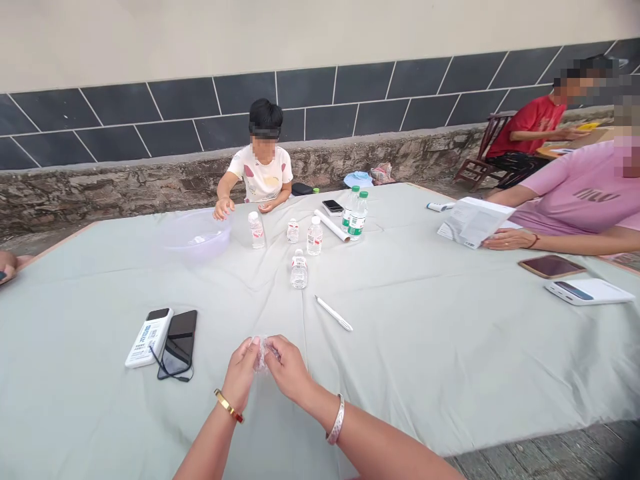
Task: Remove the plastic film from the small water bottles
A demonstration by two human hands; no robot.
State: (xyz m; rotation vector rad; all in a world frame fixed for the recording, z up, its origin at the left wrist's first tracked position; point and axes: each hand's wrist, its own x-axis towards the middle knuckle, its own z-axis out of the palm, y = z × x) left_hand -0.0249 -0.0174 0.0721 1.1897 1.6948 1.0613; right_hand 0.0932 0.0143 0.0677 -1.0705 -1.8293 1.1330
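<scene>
My left hand [241, 373] and my right hand [286, 368] meet just above the pale green tablecloth [425, 320], both pinching a small crumpled piece of clear plastic film [262, 357] between their fingertips. A gold bangle sits on my left wrist and a silver one on my right. A white pen [334, 313] lies a little beyond my right hand. A small clear water bottle [299, 269] stands farther out at the middle.
A white power bank [149, 337] and a black phone [179, 342] lie to my left. Across the table a seated person touches a clear basin [196, 235], beside several small bottles and two green-capped bottles [355, 215]. At right, another person holds papers [473, 221]; phone [551, 266], white device [588, 291].
</scene>
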